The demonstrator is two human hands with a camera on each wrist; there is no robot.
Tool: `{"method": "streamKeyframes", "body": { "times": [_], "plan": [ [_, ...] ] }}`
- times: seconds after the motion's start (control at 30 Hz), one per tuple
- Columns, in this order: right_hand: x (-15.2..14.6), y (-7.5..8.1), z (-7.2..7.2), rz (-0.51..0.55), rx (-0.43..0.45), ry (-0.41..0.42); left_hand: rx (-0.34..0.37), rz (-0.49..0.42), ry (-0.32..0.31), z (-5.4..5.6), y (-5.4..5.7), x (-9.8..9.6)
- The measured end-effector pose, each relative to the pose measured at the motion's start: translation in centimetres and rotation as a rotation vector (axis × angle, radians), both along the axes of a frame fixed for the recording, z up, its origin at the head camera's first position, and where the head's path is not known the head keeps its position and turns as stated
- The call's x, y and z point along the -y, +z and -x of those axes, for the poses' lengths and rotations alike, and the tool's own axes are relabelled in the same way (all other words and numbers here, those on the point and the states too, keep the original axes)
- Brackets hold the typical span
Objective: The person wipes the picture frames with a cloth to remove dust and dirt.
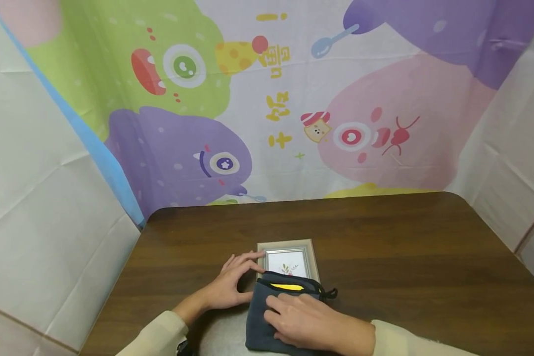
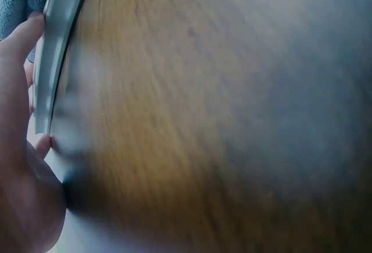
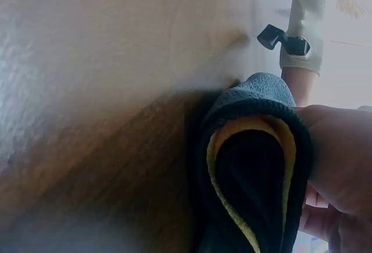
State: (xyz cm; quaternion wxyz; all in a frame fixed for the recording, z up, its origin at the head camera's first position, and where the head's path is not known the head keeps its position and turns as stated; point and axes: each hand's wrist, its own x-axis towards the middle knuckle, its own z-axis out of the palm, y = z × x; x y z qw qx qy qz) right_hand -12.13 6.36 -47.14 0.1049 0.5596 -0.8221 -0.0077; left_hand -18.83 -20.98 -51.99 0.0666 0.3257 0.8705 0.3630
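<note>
A picture frame (image 1: pixel 313 257) with a pale border and a silver inner rim around a small plant print lies on the table. My left hand (image 1: pixel 227 284) steadies it at its left side, fingers spread along the edge and upper corner. That side shows as a silvery strip in the left wrist view, with fingertips (image 2: pixel 36 23) against it. Over the frame's near part lies a folded dark blue-grey cloth (image 1: pixel 260 316) with yellow inside and a black edging and loop. My right hand (image 1: pixel 300 319) grips the cloth from above with bent fingers. In the right wrist view the cloth's rounded fold (image 3: pixel 256 99) faces the camera.
The brown wood-grain table (image 1: pixel 396 257) has rounded far corners. Behind it hangs a cartoon-printed curtain (image 1: pixel 267 178), with pale sheets (image 1: pixel 40 198) at both sides. A dark clip (image 3: pixel 293 45) sits on the left sleeve.
</note>
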Motion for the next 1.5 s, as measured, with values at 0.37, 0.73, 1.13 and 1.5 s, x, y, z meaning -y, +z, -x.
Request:
{"method": "streamKeyframes", "body": {
  "times": [0.37, 0.73, 1.13, 1.5],
  "plan": [
    [-2.6, 0.1, -0.1, -0.024, 0.079, -0.028, 0.003, 0.0, -0.006, 0.0, 0.1, -0.3],
    [-5.5, -0.4, 0.3, 0.064, 0.103, -0.015, -0.01, -0.002, 0.008, 0.0, 0.1, -0.2],
    [-7.0, -0.7, 0.5, 0.11, 0.03, 0.011, -0.009, -0.011, 0.001, -0.2, 0.1, 0.0],
    [-5.7, -0.6, 0.4, 0.102, 0.017, 0.012, -0.003, -0.007, 0.004, -0.2, 0.3, -0.1]
  ]
}}
